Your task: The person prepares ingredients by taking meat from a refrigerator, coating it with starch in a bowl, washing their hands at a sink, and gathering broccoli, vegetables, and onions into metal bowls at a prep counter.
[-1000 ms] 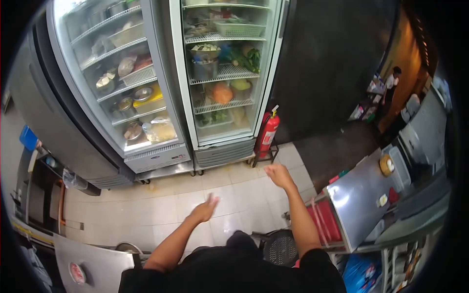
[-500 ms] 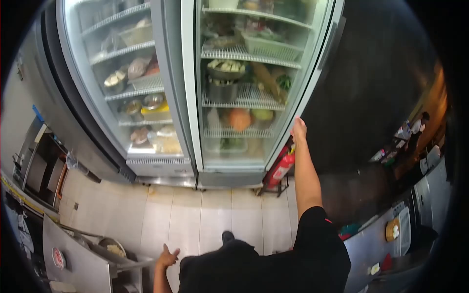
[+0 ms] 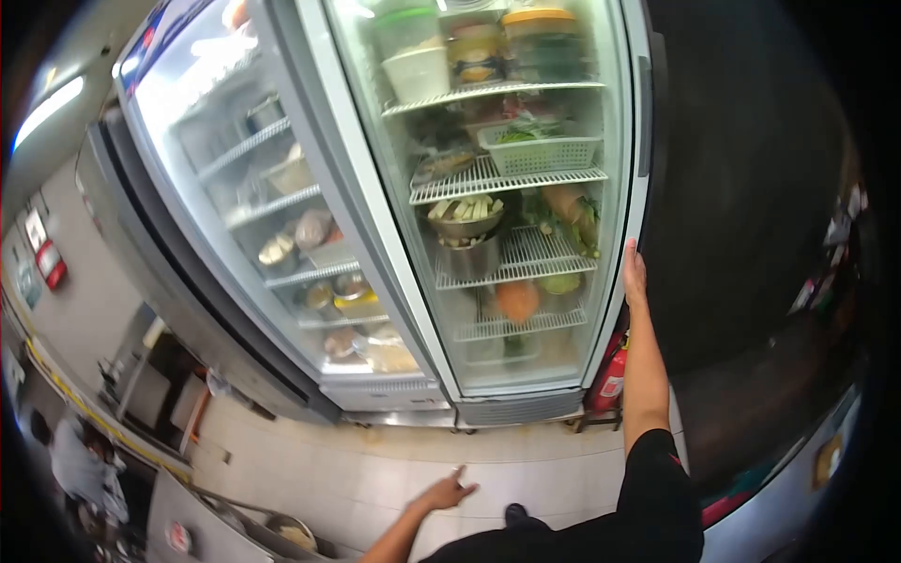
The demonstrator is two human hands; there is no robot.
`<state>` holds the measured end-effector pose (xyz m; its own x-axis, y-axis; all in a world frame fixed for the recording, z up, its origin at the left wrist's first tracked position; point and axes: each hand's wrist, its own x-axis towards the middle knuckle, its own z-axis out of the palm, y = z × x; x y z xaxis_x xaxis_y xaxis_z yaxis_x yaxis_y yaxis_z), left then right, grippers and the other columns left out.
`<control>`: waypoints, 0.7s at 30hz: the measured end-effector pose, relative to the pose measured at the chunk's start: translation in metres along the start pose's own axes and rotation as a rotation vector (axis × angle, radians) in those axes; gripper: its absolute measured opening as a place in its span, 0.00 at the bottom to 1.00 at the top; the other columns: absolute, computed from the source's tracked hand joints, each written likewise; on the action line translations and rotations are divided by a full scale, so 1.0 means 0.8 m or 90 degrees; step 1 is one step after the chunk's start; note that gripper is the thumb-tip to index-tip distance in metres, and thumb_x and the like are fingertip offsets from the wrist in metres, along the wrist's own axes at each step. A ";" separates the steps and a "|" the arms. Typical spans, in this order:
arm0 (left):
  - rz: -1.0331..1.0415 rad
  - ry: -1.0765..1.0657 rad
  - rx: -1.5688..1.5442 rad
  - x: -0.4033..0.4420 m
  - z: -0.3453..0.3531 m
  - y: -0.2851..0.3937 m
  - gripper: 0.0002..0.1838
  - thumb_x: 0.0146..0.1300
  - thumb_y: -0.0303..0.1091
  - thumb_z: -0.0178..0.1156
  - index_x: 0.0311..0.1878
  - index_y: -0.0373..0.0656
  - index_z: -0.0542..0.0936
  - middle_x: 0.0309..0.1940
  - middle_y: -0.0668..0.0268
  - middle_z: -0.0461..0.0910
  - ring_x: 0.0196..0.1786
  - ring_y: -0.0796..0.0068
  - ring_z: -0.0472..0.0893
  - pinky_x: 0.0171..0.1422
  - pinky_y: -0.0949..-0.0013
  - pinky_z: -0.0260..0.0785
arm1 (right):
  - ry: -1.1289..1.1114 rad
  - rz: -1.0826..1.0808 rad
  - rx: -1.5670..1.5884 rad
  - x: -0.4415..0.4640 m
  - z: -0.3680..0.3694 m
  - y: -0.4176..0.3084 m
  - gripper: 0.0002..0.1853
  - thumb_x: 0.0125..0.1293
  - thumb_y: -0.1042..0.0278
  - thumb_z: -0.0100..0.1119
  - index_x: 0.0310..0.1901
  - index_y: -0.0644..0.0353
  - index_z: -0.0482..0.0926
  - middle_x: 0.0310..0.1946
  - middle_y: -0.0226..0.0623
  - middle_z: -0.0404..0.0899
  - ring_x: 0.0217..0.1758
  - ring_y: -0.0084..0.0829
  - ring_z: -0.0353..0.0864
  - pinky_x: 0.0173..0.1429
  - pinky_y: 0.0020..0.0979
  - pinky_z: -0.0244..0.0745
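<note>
A tall glass-door refrigerator (image 3: 324, 56) stands in front of me, its shelves seen through the misted glass. My right hand (image 3: 635, 274) is at the right edge of its door, below the long dark handle (image 3: 644, 117), with the arm stretched out. The fingers close against that edge and are partly hidden. Behind the glass are a pot with pale cut pieces (image 3: 466, 216), a white basket of greens (image 3: 544, 153) and an orange round item (image 3: 517, 300). Low over the floor, my left hand (image 3: 448, 491) holds nothing, its fingers apart.
Left of it stands a second glass-door refrigerator (image 3: 385, 385), then a steel cabinet (image 3: 211, 281). A red fire extinguisher (image 3: 610, 383) sits by the right base. Steel counters flank me, and a pan (image 3: 291, 532) is at lower left. Another person (image 3: 80, 464) is at far left.
The view has tilted up and turned, showing more upper shelves. My right hand stays at the door edge. My left hand has swung forward and to the right.
</note>
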<state>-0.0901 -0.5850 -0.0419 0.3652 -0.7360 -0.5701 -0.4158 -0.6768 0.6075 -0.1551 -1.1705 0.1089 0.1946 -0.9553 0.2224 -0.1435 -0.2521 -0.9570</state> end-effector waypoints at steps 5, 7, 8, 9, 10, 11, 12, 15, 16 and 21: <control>0.000 -0.111 -0.041 -0.040 0.009 0.047 0.46 0.62 0.59 0.50 0.69 0.34 0.45 0.44 0.46 0.77 0.37 0.65 0.81 0.49 0.67 0.70 | 0.185 -0.106 -0.057 -0.069 -0.021 0.016 0.37 0.67 0.38 0.33 0.47 0.73 0.72 0.50 0.61 0.70 0.56 0.54 0.66 0.59 0.43 0.60; 0.051 -0.093 -0.014 -0.050 0.013 0.045 0.44 0.63 0.59 0.49 0.69 0.33 0.47 0.44 0.47 0.77 0.38 0.65 0.81 0.49 0.67 0.70 | 0.213 -0.136 -0.022 -0.124 -0.041 0.005 0.32 0.68 0.42 0.36 0.47 0.71 0.73 0.48 0.59 0.71 0.54 0.52 0.68 0.59 0.42 0.60; 0.071 -0.083 -0.003 -0.062 0.019 0.038 0.44 0.63 0.59 0.49 0.68 0.33 0.48 0.44 0.47 0.77 0.38 0.65 0.81 0.49 0.68 0.70 | 0.223 -0.135 -0.016 -0.158 -0.052 -0.004 0.31 0.69 0.43 0.36 0.46 0.70 0.73 0.47 0.58 0.71 0.54 0.51 0.68 0.58 0.42 0.60; 0.099 -0.067 0.004 -0.067 0.028 0.024 0.41 0.64 0.56 0.49 0.68 0.32 0.50 0.42 0.50 0.78 0.39 0.65 0.80 0.48 0.68 0.70 | 0.232 -0.133 -0.010 -0.195 -0.064 -0.014 0.30 0.69 0.45 0.37 0.46 0.70 0.73 0.47 0.57 0.72 0.53 0.50 0.69 0.58 0.42 0.61; 0.133 -0.041 0.002 -0.071 0.034 0.015 0.41 0.64 0.56 0.49 0.68 0.32 0.50 0.41 0.51 0.79 0.38 0.65 0.80 0.47 0.67 0.70 | 0.247 -0.161 -0.014 -0.230 -0.074 -0.024 0.28 0.69 0.47 0.39 0.44 0.69 0.73 0.43 0.54 0.72 0.49 0.48 0.70 0.54 0.41 0.62; 0.167 -0.019 -0.002 -0.078 0.040 0.009 0.41 0.65 0.55 0.49 0.68 0.32 0.50 0.40 0.52 0.79 0.38 0.65 0.80 0.47 0.67 0.70 | 0.262 -0.188 -0.019 -0.265 -0.085 -0.033 0.25 0.69 0.49 0.41 0.42 0.69 0.74 0.40 0.51 0.73 0.44 0.45 0.71 0.50 0.39 0.64; 0.202 0.003 -0.003 -0.086 0.045 0.006 0.40 0.65 0.54 0.49 0.67 0.32 0.50 0.38 0.53 0.80 0.38 0.65 0.80 0.46 0.67 0.70 | 0.276 -0.213 -0.002 -0.301 -0.088 -0.041 0.22 0.69 0.51 0.43 0.40 0.68 0.73 0.37 0.47 0.71 0.40 0.41 0.70 0.47 0.37 0.64; 0.246 0.026 -0.039 -0.109 0.051 0.010 0.39 0.65 0.50 0.52 0.67 0.30 0.51 0.35 0.56 0.80 0.37 0.66 0.79 0.45 0.68 0.71 | 0.272 -0.267 0.063 -0.403 -0.095 -0.056 0.15 0.67 0.56 0.49 0.35 0.63 0.70 0.30 0.34 0.67 0.33 0.27 0.65 0.38 0.29 0.63; 0.256 0.032 -0.049 -0.117 0.056 0.013 0.39 0.64 0.50 0.53 0.67 0.30 0.51 0.37 0.55 0.79 0.38 0.66 0.79 0.45 0.68 0.71 | 0.248 -0.276 0.088 -0.434 -0.094 -0.059 0.15 0.67 0.56 0.51 0.35 0.61 0.68 0.29 0.31 0.65 0.32 0.24 0.63 0.36 0.26 0.61; 0.306 0.113 -0.119 -0.166 0.054 0.053 0.44 0.59 0.48 0.60 0.67 0.30 0.49 0.52 0.47 0.71 0.49 0.57 0.75 0.52 0.64 0.69 | 0.118 -0.319 0.132 -0.575 -0.079 -0.080 0.21 0.58 0.51 0.60 0.33 0.61 0.66 0.28 0.31 0.62 0.29 0.26 0.61 0.33 0.28 0.60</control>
<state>-0.1919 -0.5150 0.0358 0.3119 -0.9434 -0.1125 -0.4211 -0.2434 0.8738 -0.2968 -0.7244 0.0792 0.0129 -0.7431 0.6691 0.1195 -0.6632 -0.7388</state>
